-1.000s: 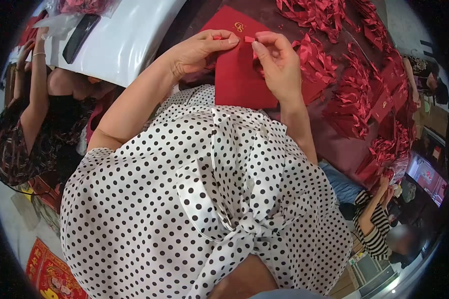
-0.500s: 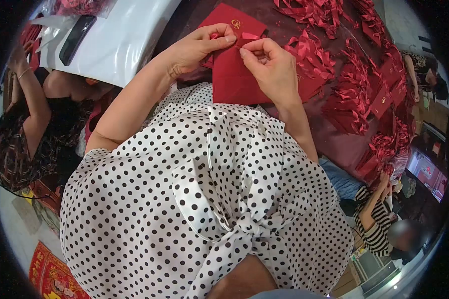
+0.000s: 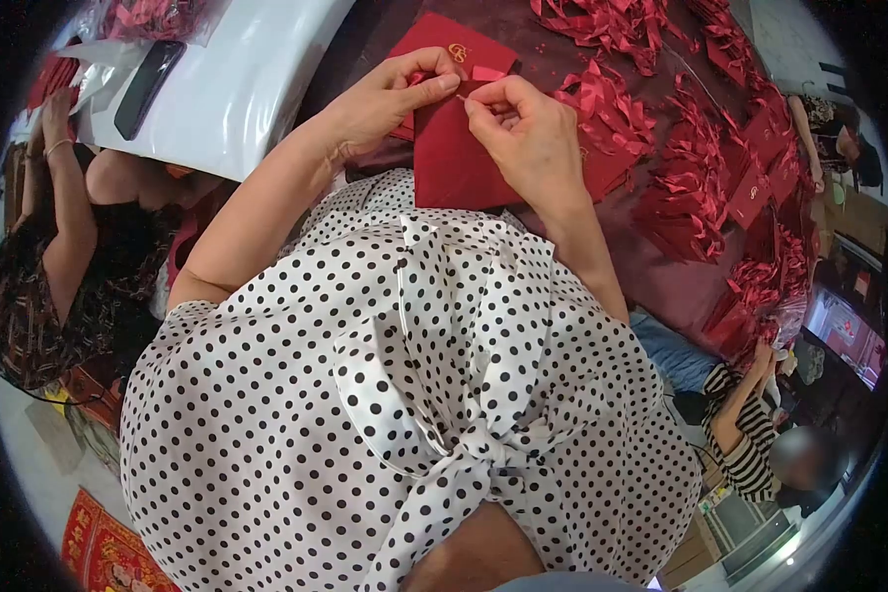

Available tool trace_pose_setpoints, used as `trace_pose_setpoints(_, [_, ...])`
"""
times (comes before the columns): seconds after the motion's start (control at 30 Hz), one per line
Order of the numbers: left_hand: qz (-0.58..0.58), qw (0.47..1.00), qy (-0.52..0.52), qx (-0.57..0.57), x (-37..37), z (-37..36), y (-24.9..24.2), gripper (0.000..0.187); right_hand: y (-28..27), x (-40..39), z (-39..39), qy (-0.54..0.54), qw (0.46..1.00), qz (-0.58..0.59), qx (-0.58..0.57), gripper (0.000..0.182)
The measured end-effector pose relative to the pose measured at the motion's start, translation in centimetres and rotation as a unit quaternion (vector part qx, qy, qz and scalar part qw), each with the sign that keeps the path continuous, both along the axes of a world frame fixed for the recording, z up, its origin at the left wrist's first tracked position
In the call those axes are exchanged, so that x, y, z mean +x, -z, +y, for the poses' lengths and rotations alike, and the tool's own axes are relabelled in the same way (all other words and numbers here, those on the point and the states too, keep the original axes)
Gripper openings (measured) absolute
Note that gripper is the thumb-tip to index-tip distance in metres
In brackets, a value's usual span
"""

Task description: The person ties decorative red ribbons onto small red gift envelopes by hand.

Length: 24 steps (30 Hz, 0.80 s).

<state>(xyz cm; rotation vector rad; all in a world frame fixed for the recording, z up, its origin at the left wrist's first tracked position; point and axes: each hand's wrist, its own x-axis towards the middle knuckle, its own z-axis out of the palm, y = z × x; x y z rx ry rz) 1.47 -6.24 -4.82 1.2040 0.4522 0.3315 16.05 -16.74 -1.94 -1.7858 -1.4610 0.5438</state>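
Observation:
A red paper gift envelope lies in front of my body, its lower edge close to my polka-dot blouse. Beyond my fingers, gold letters show on a red panel. My left hand is closed, with thumb and forefinger pinching a red satin ribbon at the envelope's upper part. Just to the right, my right hand is closed in a fingertip pinch beside the ribbon. What sits between those right fingertips is too small to make out. More red paper shows under the right wrist.
Heaps of red envelopes with ribbons cover the right side of the dark red tablecloth. A black phone rests on the white table at left. One person sits at left; another in striped sleeves works at lower right.
Both hands stay at the envelope's top, with only slight finger movement. My right fingertips have shifted a little left and down, nearer the left thumb. The view has moved slightly.

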Motion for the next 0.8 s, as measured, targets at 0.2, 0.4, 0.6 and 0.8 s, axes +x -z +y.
trace_pose_setpoints(0.2, [0.003, 1.0, 0.018, 0.015, 0.0, 0.4, 0.4, 0.016, -0.1, -0.6, 0.0, -0.016, 0.998, -0.039, 0.043, 0.01])
trace_pose_setpoints(0.4, [-0.039, 0.988, 0.024, 0.146, 0.3, 0.8, 0.9, 0.015, -0.4, -0.8, 0.1, -0.04, 0.992, -0.086, 0.088, 0.01])
trace_pose_setpoints(0.6, [-0.085, 0.858, -0.018, 0.506, -0.1, 0.9, -2.3, 0.009, 0.4, -0.9, 0.3, 0.028, 0.962, 0.261, 0.069, 0.02])
trace_pose_setpoints(0.8, [-0.023, 0.858, -0.005, 0.513, -2.1, 0.3, -3.4, 0.01, 0.1, -1.0, -1.2, -0.046, 0.996, 0.012, 0.079, 0.017])
